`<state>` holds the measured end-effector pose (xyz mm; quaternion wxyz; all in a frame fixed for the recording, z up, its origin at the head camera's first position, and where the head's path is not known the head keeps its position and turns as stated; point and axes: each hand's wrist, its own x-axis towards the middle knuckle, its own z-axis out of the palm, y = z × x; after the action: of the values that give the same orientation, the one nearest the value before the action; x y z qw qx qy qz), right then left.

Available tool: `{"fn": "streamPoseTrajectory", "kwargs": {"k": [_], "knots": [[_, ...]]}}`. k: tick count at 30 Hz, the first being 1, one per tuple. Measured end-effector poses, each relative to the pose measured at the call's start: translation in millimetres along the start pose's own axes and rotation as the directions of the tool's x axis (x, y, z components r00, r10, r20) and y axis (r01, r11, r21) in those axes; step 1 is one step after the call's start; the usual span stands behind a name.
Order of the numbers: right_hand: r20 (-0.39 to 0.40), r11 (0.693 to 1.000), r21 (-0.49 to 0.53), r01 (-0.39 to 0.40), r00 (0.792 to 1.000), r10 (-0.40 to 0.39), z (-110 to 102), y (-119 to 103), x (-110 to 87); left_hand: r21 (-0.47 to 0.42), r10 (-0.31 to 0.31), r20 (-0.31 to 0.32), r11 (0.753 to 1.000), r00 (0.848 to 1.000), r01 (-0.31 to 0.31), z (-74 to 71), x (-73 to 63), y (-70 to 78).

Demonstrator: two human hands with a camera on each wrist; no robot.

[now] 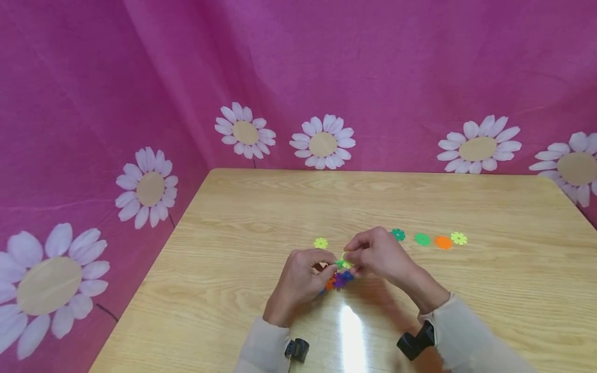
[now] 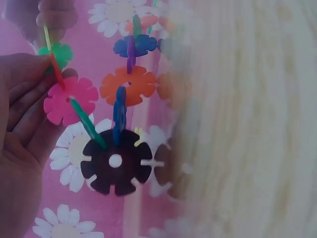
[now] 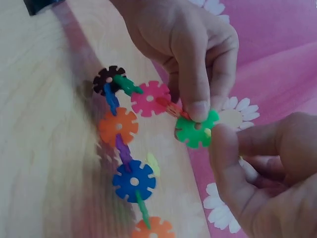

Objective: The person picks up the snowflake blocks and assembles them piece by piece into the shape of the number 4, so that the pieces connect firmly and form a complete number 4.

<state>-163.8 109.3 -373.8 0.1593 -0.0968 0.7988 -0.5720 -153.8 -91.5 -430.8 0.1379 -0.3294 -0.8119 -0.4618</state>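
My left hand pinches a light green notched flower disc, thumb on its face in the right wrist view. This disc ends a chain of slotted discs: a red one, a pink one, a dark green one, a dark brown one, then blue, orange and purple ones curving back. Opposite, my right hand pinches a yellow disc between thumb and fingers, edge-on at the green disc's rim. Fingers hide most of the yellow disc.
On the wooden table a loose yellow disc lies beyond the hands. To the right a dark green, a green, an orange and another yellow disc form a row. A pink flowered cloth hangs behind.
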Motion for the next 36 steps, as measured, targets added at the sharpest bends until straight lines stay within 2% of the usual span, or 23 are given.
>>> {"fn": "streamPoseTrajectory", "kwargs": {"k": [7,12,15,20,25,32,36], "knots": [[0.037,0.982,-0.181,0.062,0.998,-0.056,-9.9,0.4,10.8,-0.055,-0.035,0.015,0.998,0.999,0.036,-4.1,-2.3,-1.0],[0.061,0.982,-0.16,0.096,0.994,-0.087,-21.3,4.0,27.1,-0.086,-0.056,0.029,0.995,0.998,0.058,-7.6,-1.6,0.0],[0.06,0.973,-0.196,0.123,0.992,-0.114,-24.2,6.0,38.7,-0.096,-0.062,0.044,0.993,0.997,0.066,-8.5,-0.7,0.6],[0.082,0.913,-0.349,0.211,0.977,-0.194,-22.1,8.5,57.8,-0.104,-0.077,0.05,0.991,0.996,0.081,-10.8,-1.3,2.2],[0.108,0.861,-0.434,0.265,0.964,-0.242,-18.9,13.5,72.6,-0.12,-0.089,0.063,0.988,0.994,0.096,-12.5,-2.5,3.7],[0.166,0.85,-0.442,0.287,0.957,-0.237,-11.9,18.5,89.6,-0.118,-0.142,0.085,0.981,0.986,0.151,-15.0,-4.9,4.7],[0.209,0.818,-0.481,0.316,0.947,-0.243,-6.7,19.6,98.3,-0.119,-0.146,0.084,0.981,0.986,0.155,-16.1,-4.4,5.4]]}}
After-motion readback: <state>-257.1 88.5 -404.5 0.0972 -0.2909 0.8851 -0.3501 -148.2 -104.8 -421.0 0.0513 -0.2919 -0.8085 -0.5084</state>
